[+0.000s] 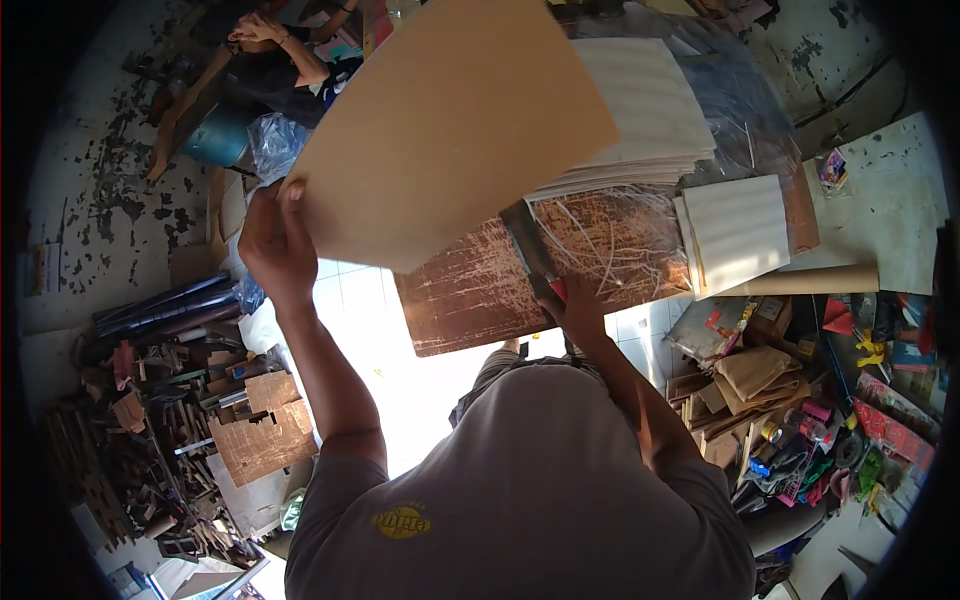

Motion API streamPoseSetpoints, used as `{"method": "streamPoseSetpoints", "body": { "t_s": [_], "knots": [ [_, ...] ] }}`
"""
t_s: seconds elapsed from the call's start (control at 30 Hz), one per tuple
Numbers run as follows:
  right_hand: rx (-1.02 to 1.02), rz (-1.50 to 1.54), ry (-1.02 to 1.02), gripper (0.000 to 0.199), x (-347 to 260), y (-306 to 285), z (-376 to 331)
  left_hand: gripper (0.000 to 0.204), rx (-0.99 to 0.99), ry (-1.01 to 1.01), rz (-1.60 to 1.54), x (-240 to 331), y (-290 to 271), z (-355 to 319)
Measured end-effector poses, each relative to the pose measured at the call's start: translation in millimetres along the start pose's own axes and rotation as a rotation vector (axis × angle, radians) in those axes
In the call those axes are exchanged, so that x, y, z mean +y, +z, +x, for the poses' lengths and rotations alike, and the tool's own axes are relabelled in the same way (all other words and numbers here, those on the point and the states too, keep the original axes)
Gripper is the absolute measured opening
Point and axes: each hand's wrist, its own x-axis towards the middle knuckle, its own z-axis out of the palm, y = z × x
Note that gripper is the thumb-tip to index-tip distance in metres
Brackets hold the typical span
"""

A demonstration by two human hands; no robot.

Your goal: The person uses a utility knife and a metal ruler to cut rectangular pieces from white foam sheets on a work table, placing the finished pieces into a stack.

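My left hand (280,245) pinches the left edge of a large brown cardboard sheet (450,140), thumb on its upper face. The sheet is raised and tilted above a worn reddish-brown work board (460,290), hiding part of it. My right hand (580,312) is closed at the near edge of that board. A small red object (558,289) shows between its fingers; most of it is hidden. Beside this hand a dark flat straight strip (527,240) lies across the board. Thin pale offcut strips (600,235) are scattered to the right of the strip.
Stacked pale sheets (650,110) lie behind the offcuts, with a smaller stack (738,235) at right. A cardboard tube (810,280) is beside it. Scrap piles (170,450) fill the left floor; folded cardboard (750,380) and clutter lie right. Another person's hands (262,30) show far left.
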Motion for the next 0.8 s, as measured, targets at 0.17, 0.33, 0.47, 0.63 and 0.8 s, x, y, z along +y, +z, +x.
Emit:
{"method": "streamPoseSetpoints", "body": {
  "t_s": [0.17, 0.33, 0.47, 0.63, 0.8],
  "knots": [
    [0.09, -0.178, -0.037, 0.06, -25.2, 34.7, 1.8, 0.044, -0.385, -0.507, -0.062, -146.4, -44.0, -81.5],
    [0.171, -0.068, 0.098, 0.064, -29.8, 52.0, 1.9, 0.045, -0.606, -0.59, -0.124, -269.5, -12.5, -198.4],
    [0.144, -0.065, 0.152, 0.054, -42.8, 52.4, 0.0, 0.05, -0.76, -0.709, -0.119, -299.1, 23.1, -238.5],
    [0.118, -0.043, 0.137, 0.054, -49.1, 39.1, -16.2, 0.049, -0.868, -0.617, -0.052, -305.2, 69.1, -247.1],
    [0.076, -0.013, 0.1, 0.058, -57.0, 59.5, -49.4, 0.059, -0.518, -0.175, 0.167, -281.3, 95.5, -253.7]
  ]
}}
